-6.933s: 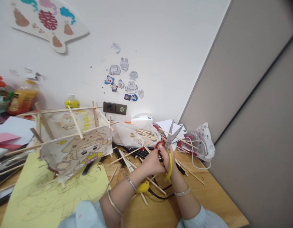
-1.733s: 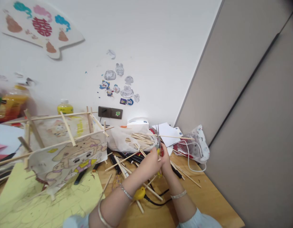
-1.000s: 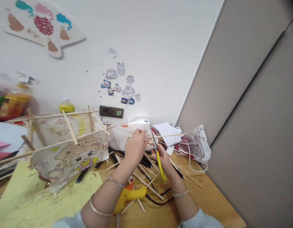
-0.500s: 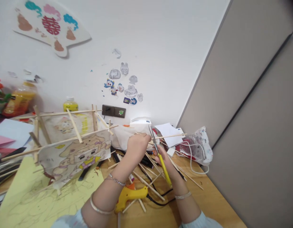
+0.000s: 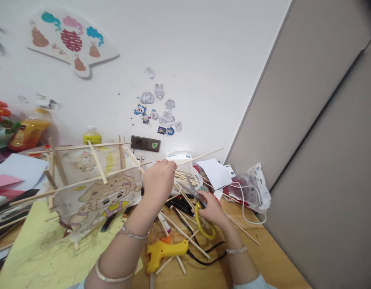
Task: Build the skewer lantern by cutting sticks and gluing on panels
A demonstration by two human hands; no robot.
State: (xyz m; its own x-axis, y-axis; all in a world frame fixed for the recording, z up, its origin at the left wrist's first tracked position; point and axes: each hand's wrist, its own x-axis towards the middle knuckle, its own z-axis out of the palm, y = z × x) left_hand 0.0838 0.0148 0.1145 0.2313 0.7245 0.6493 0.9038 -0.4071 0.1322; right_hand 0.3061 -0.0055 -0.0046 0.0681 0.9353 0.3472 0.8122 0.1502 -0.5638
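My left hand (image 5: pixel 160 176) is closed around a thin wooden stick (image 5: pixel 201 156), whose free end points up to the right. Lower down, my right hand (image 5: pixel 211 206) grips scissors with yellow handles (image 5: pixel 198 224); the blades point up and left, apart from the stick. To the left of my left hand stands a frame of wooden sticks (image 5: pixel 96 162) with a drawn cartoon panel (image 5: pixel 113 196) on its front. Loose sticks (image 5: pixel 185 233) lie under and between my wrists. A yellow glue gun (image 5: pixel 165 251) rests on the table below them.
A yellow sheet (image 5: pixel 31 249) with pencil lines lies under the frame. Bottles with yellow (image 5: pixel 92 136) and orange contents (image 5: pixel 31 128) stand by the wall. White paper (image 5: pixel 214 173), a clear plastic package (image 5: pixel 251 188) and a white cord (image 5: pixel 242 204) are at the right.
My left hand has moved left with the stick, away from the scissors. My right hand has turned the scissors, and their blades and handles are now spread. The view has shifted slightly.
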